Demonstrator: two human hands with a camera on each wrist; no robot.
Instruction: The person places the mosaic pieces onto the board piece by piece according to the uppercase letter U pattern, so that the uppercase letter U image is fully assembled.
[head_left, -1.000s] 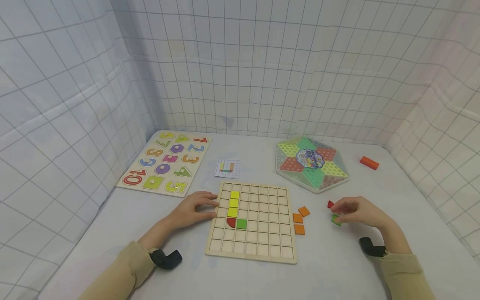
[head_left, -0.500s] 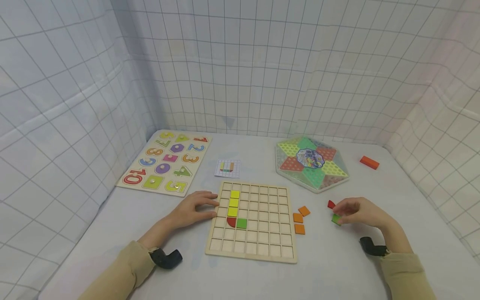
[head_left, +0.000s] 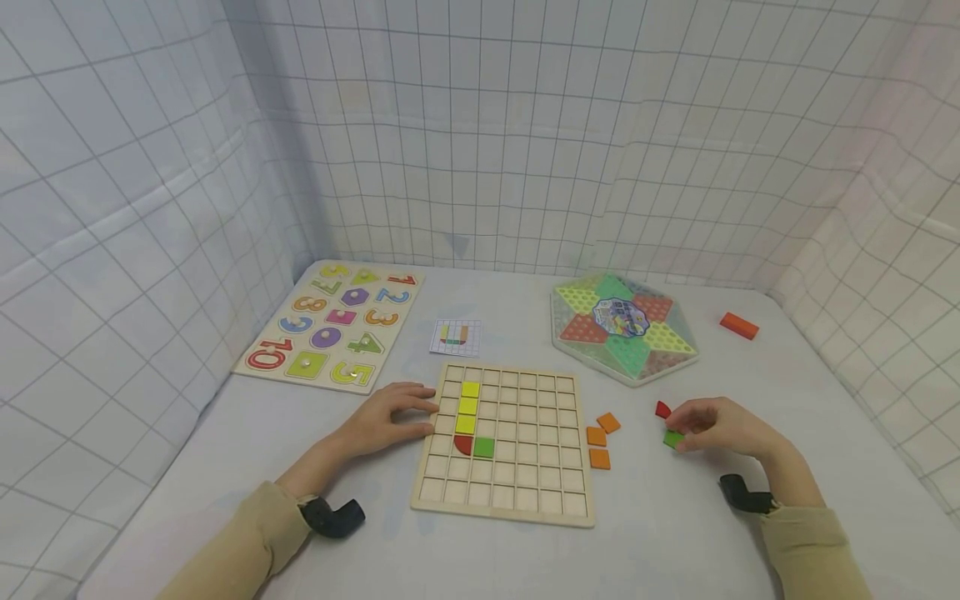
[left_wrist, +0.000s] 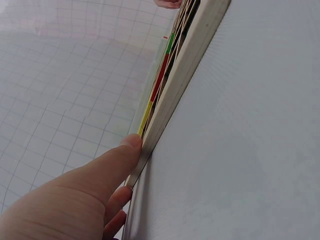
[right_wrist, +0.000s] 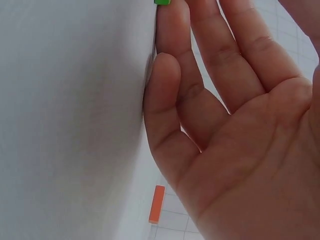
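A square wooden grid board (head_left: pixel 525 467) lies on the cloth. Three yellow tiles (head_left: pixel 467 407), a dark red quarter-round tile (head_left: pixel 464 445) and a green square tile (head_left: pixel 483 447) sit in its cells. My left hand (head_left: pixel 386 421) rests beside the board, thumb and fingertips touching its left edge; the left wrist view shows the thumb (left_wrist: pixel 112 165) against the rim. On the right, my right hand (head_left: pixel 720 427) has loosely bent fingers at another green tile (head_left: pixel 672 437), partly covering it. A red tile (head_left: pixel 663 410) lies just behind. Three orange tiles (head_left: pixel 597 437) lie near the board's right edge.
A number puzzle board (head_left: pixel 341 325) stands at the back left. A small pattern card (head_left: pixel 456 337) lies behind the grid board. Farther right are a hexagonal Chinese checkers board (head_left: pixel 622 329) and an orange-red block (head_left: pixel 739 326). Grid-patterned cloth walls (head_left: pixel 495 142) enclose the table.
My right hand has shifted very slightly, showing a bit more of the red tile beside it. The left hand and the tiles on the board look unmoved.
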